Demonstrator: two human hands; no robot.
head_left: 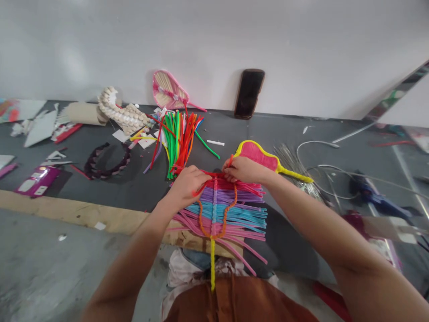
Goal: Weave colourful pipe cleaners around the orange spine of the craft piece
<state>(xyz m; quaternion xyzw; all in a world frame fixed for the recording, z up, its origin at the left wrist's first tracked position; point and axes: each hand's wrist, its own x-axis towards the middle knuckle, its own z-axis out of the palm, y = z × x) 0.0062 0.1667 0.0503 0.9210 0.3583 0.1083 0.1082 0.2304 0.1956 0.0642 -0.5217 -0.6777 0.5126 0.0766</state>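
- My left hand (188,184) and right hand (246,170) are both pinching red fuzzy stick (217,174).
- The stripy rows (254,215) are lying below, close to the table's (291,243) front edge.
- I think I'm wrapping red on top (fiddly work!); next is probably needing a tight twist.
- The green sticks (172,143) and pink paddle (256,154) are crowding my hands; room is showing right of the rows.

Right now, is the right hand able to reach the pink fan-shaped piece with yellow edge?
Probably yes: the fan-shaped piece lies just beyond the right hand, its wide part mostly uncovered. The hand seems to pinch a red stem, which it would likely need to release first.
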